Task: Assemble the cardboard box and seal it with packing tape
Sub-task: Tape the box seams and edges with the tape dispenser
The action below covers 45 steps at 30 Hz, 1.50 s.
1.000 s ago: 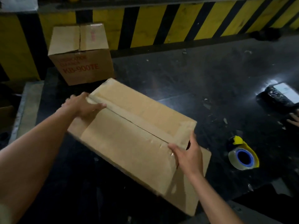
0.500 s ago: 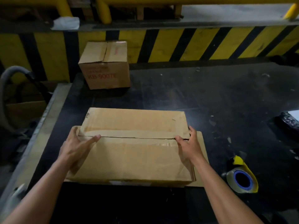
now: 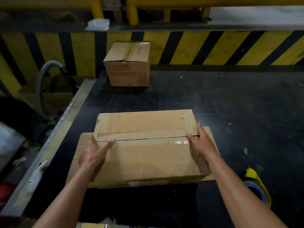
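A brown cardboard box (image 3: 148, 155) lies on the black table (image 3: 238, 104) in front of me, its two long top flaps folded shut and meeting at a seam. Its short side flaps stick out flat at the left and right ends. My left hand (image 3: 94, 153) presses flat on the box's left end, fingers near the seam. At the right end my right hand (image 3: 199, 143) grips the box, thumb on top by the seam. A packing tape roll (image 3: 256, 190) in a yellow dispenser lies on the table at my lower right, untouched.
A second closed cardboard box (image 3: 127, 65) printed KB-9007E stands at the table's far edge against the yellow and black striped wall. A grey hose (image 3: 41, 83) arches left of the table. The table's metal edge (image 3: 49, 142) runs along the left.
The box has turned from a diagonal to square in front of me, and both hands have shifted along its ends. The view has tilted up, so the far box appears more central.
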Available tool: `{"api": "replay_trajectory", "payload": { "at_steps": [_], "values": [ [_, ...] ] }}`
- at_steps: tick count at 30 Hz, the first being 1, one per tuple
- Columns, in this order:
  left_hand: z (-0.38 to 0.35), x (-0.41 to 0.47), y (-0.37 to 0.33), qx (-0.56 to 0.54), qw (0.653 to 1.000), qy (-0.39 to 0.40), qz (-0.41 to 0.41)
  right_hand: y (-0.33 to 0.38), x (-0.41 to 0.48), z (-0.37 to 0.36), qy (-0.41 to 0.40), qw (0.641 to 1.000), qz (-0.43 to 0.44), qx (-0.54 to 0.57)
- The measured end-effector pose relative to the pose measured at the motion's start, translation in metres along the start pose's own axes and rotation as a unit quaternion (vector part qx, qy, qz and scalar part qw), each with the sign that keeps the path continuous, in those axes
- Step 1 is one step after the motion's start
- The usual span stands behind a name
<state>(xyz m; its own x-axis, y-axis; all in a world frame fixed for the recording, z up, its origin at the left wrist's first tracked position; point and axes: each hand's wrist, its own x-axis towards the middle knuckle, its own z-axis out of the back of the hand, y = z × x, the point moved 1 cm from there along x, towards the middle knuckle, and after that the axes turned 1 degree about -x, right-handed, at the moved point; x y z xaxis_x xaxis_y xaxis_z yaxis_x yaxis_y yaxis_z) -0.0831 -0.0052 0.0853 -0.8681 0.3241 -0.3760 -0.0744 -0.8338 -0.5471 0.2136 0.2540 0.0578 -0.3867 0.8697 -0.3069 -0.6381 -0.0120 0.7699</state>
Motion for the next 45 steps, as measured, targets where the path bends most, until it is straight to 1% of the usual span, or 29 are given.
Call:
{"api": "replay_trajectory", "payload": {
  "at_steps": [5, 9, 10, 12, 13, 14, 15, 16, 18, 19, 20, 22, 25, 27, 30, 32, 33, 34, 37, 41, 45],
  "values": [
    [-0.002, 0.004, -0.006, 0.021, 0.999, 0.007, -0.028, -0.022, 0.013, 0.000, 0.005, 1.000, 0.011, -0.007],
    [-0.005, 0.016, -0.008, 0.046, 0.998, 0.020, -0.038, -0.013, 0.001, 0.002, -0.017, 1.000, 0.010, -0.012],
    [-0.007, 0.018, -0.011, 0.080, 0.996, 0.018, -0.029, -0.012, -0.001, 0.002, -0.021, 1.000, 0.009, -0.015],
    [-0.015, 0.016, -0.022, 0.191, 0.981, -0.026, -0.025, -0.013, -0.004, 0.003, -0.019, 1.000, 0.007, -0.021],
    [-0.022, 0.010, -0.032, 0.235, 0.969, -0.061, -0.046, -0.014, -0.006, 0.005, -0.013, 1.000, 0.003, -0.027],
    [-0.034, 0.002, -0.044, 0.260, 0.958, -0.090, -0.085, -0.016, -0.008, 0.008, -0.006, 1.000, 0.000, -0.030],
    [-0.048, -0.009, -0.057, 0.272, 0.947, -0.099, -0.141, -0.018, -0.010, 0.012, 0.001, 1.000, 0.000, -0.030],
    [-0.066, -0.023, -0.070, 0.279, 0.934, -0.082, -0.206, -0.021, -0.014, 0.015, 0.007, 1.000, 0.008, -0.030],
    [-0.107, -0.055, -0.097, 0.271, 0.902, 0.000, -0.336, -0.031, -0.023, 0.024, 0.007, 0.999, 0.018, -0.040],
    [-0.128, -0.072, -0.110, 0.264, 0.883, 0.044, -0.385, -0.039, -0.029, 0.030, -0.002, 0.999, 0.013, -0.053],
    [-0.147, -0.089, -0.122, 0.264, 0.866, 0.079, -0.417, -0.051, -0.033, 0.036, -0.012, 0.997, 0.000, -0.074],
    [-0.179, -0.114, -0.137, 0.274, 0.844, 0.115, -0.446, -0.076, -0.045, 0.052, -0.034, 0.991, -0.028, -0.126],
    [-0.211, -0.130, -0.137, 0.325, 0.818, 0.118, -0.460, -0.124, -0.067, 0.079, -0.093, 0.969, -0.064, -0.220],
    [-0.217, -0.129, -0.131, 0.347, 0.815, 0.103, -0.453, -0.155, -0.079, 0.093, -0.121, 0.948, -0.099, -0.278],
    [-0.217, -0.126, -0.129, 0.349, 0.818, 0.095, -0.446, -0.194, -0.091, 0.103, -0.094, 0.931, -0.188, -0.299],
    [-0.217, -0.125, -0.130, 0.346, 0.819, 0.096, -0.448, -0.210, -0.096, 0.104, -0.066, 0.929, -0.229, -0.284],
    [-0.217, -0.124, -0.130, 0.345, 0.819, 0.095, -0.449, -0.215, -0.098, 0.104, -0.060, 0.929, -0.237, -0.276],
    [-0.217, -0.123, -0.130, 0.345, 0.819, 0.093, -0.449, -0.220, -0.099, 0.103, -0.064, 0.931, -0.235, -0.273],
    [-0.217, -0.123, -0.129, 0.348, 0.819, 0.095, -0.447, -0.232, -0.097, 0.102, -0.108, 0.936, -0.221, -0.253],
    [-0.216, -0.123, -0.130, 0.349, 0.819, 0.100, -0.445, -0.243, -0.094, 0.106, -0.158, 0.943, -0.264, -0.129],
    [-0.216, -0.123, -0.131, 0.345, 0.821, 0.104, -0.442, -0.241, -0.097, 0.108, -0.167, 0.948, -0.266, -0.052]
  ]
}}
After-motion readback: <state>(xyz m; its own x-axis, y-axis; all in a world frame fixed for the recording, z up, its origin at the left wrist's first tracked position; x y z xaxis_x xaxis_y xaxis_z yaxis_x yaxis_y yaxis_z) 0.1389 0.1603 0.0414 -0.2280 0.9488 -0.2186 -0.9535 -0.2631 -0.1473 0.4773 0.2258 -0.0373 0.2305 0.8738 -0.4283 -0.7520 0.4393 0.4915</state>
